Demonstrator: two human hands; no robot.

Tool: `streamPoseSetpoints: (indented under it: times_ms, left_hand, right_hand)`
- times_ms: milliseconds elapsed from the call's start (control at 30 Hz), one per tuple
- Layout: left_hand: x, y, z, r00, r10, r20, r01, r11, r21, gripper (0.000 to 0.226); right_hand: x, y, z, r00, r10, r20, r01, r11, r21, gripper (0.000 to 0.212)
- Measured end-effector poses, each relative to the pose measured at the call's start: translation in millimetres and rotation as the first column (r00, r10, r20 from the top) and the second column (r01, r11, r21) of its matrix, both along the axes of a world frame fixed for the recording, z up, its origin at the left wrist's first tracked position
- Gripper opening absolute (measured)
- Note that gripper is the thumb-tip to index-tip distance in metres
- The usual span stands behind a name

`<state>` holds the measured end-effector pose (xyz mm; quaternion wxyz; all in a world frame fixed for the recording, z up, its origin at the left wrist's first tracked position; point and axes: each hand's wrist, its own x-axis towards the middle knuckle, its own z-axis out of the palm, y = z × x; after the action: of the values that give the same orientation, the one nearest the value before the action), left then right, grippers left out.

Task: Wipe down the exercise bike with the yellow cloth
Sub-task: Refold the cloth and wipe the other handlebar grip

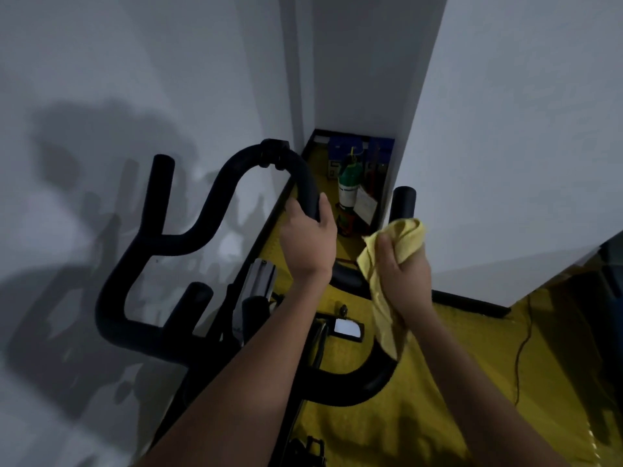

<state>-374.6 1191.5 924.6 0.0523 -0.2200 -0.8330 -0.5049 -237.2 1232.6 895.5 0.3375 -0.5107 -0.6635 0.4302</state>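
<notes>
The exercise bike's black padded handlebar (135, 261) fills the lower middle, with curved loops and upright grips. My left hand (308, 237) is wrapped around the right side of the centre loop. My right hand (403, 271) clutches a bunched yellow cloth (401, 241), held against the right upright grip (403, 200), with a tail of cloth hanging down over the bar. A small display (347, 328) sits on the stem between my forearms.
A white wall stands close on the left, and a white pillar (505, 146) on the right. A green cylinder (349, 187) and blue crates (347, 146) fill the narrow gap ahead. A yellow floor mat (438, 399) carries a thin cable (521, 348).
</notes>
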Motion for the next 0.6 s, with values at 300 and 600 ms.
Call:
streamPoseSetpoints:
  times_ms: [300, 600]
  left_hand:
    - [-1, -5, 6, 0.999, -0.042, 0.008, 0.042, 0.998, -0.056, 0.038]
    - [0, -36, 27, 0.959, -0.255, 0.127, 0.279, 0.931, -0.236, 0.042]
  right_hand:
    - [-15, 11, 22, 0.982, -0.083, 0.172, 0.060, 0.989, 0.134, 0.049]
    - [25, -13, 70, 0.825, 0.009, 0.566, -0.176, 0.954, 0.241, 0.044]
